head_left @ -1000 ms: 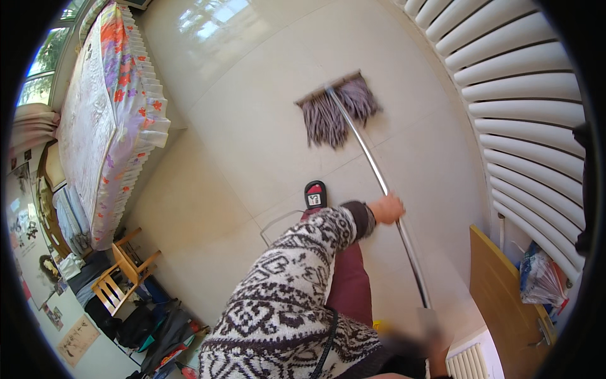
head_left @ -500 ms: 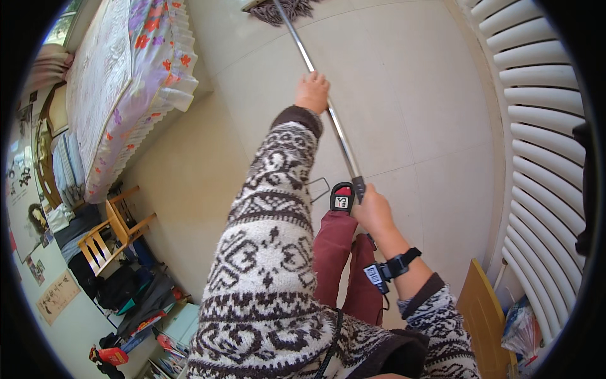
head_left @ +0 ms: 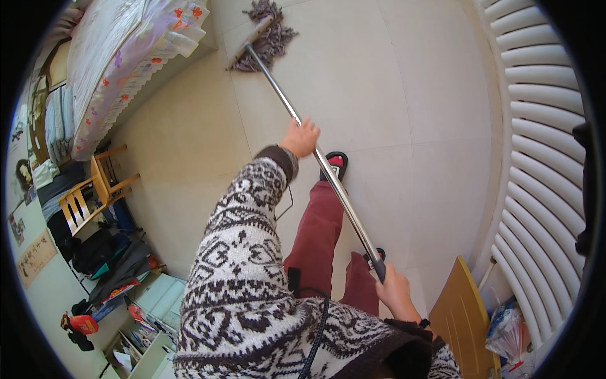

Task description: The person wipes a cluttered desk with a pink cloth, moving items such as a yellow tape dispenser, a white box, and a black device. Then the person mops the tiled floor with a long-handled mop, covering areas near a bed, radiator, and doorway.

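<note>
A mop with a shiny metal pole (head_left: pixel 344 197) slants from lower right to upper left in front of me. Its grey string head (head_left: pixel 273 47) rests on the tiled floor, near the foot of the bed. My left hand (head_left: pixel 301 137) is wrapped round the middle of the pole. Lower down, my right hand (head_left: pixel 396 291) grips the dark handle end (head_left: pixel 380 268). Both sleeves are brown and white patterned knit. Below the pole are my dark red trousers and black slippers (head_left: pixel 334 165).
The bed (head_left: pixel 104 60) with a floral frilled cover stands at upper left, a wooden chair (head_left: pixel 101 183) below it. A white radiator (head_left: pixel 536 151) runs along the right wall. At lower right, a yellow-brown board (head_left: pixel 464 322) leans beside a plastic bag (head_left: pixel 505 331).
The mop head has come nearer and more fully into view. Both hands have drawn back toward me, the right one lower and farther right. My feet have shifted.
</note>
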### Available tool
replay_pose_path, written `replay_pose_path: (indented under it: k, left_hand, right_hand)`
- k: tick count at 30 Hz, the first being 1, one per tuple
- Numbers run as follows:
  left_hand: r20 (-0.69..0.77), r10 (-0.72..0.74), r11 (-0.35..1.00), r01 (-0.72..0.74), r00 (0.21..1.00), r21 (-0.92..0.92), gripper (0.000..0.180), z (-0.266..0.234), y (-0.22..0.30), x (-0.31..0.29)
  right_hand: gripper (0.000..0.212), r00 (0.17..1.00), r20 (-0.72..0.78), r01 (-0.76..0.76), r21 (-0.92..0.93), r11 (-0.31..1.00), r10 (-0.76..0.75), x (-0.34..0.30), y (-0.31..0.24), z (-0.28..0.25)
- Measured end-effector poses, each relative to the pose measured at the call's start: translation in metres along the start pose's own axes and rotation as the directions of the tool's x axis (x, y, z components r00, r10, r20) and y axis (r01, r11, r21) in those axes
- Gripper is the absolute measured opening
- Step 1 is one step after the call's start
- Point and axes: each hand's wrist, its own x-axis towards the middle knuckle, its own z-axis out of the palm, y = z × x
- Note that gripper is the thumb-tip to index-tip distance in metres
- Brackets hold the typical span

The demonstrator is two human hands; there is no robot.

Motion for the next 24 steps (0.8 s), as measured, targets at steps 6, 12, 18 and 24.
replay_pose_path:
  k: [6, 12, 18, 24]
  left_hand:
    - [0.143, 0.140, 0.985, -0.124, 0.980, -0.118, 0.029, 0.052, 0.221, -0.097]
    - [0.165, 0.374, 0.918, -0.339, 0.913, -0.206, 0.032, 0.095, 0.481, -0.204]
    - [0.326, 0.798, 0.602, -0.682, 0.507, -0.415, 0.037, 0.103, 0.665, -0.326]
    - [0.046, 0.921, 0.349, -0.767, 0.386, -0.539, 0.014, 0.079, 0.729, -0.338]
  right_hand:
    - [0.028, 0.993, -0.015, -0.122, -0.054, 0.991, 0.121, -0.172, 0.153, 0.061]
    - [0.024, 0.842, 0.081, -0.527, -0.090, 0.845, 0.533, -0.421, 0.344, 0.183]
    - [0.016, 0.686, 0.237, -0.678, -0.133, 0.723, 0.688, -0.692, 0.405, 0.257]
    - [0.020, 0.731, 0.233, -0.610, -0.199, 0.767, 0.642, -0.747, 0.366, 0.234]
